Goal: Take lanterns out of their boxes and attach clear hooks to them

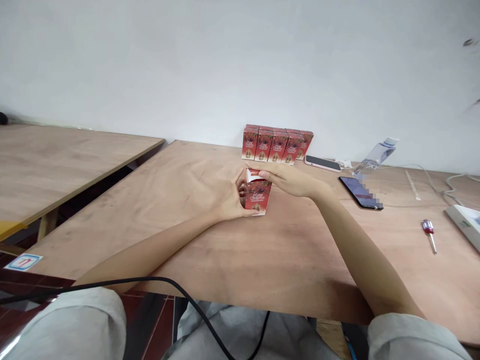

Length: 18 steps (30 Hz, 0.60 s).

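1. A black cable (176,290) sags nearest the camera, below the table (285,260) edge.
2. The left hand (232,197) presses curled fingers against the left side of the small red box (258,196).
3. That box stands upright mid-table, in front of the row of red boxes (276,144).
4. The right hand (288,180) lies over the box's open top, fingers together on its flap.
5. Right of the box lie a phone (360,192) and a screwdriver (428,232).

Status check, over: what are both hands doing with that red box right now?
Left hand grips the red box at its side; right hand on its open top flap. Box upright on the table. Row of red boxes behind, apart.
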Motion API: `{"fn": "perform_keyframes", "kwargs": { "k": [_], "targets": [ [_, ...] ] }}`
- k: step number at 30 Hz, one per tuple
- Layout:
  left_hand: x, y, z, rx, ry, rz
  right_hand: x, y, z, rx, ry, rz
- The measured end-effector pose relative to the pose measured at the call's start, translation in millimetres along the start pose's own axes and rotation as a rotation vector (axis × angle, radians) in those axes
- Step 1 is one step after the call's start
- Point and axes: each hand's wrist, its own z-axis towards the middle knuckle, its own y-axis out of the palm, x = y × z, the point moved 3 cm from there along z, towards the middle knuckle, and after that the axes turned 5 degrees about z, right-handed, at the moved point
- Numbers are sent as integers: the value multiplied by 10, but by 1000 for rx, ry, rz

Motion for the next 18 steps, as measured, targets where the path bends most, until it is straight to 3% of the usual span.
{"fn": "perform_keyframes", "kwargs": {
  "k": [8,12,15,18],
  "targets": [
    [61,21,-9,-43,2,-113,25,233,-57,1,70,-233],
    [-41,34,3,-81,13,-79,109,294,-113,57,108,-328],
    [-201,15,23,-75,25,101,422,104,-172,119,200,-411],
    [-420,-49,97,6,-111,134,974,-252,-292,158,440,-481]
  ]
}}
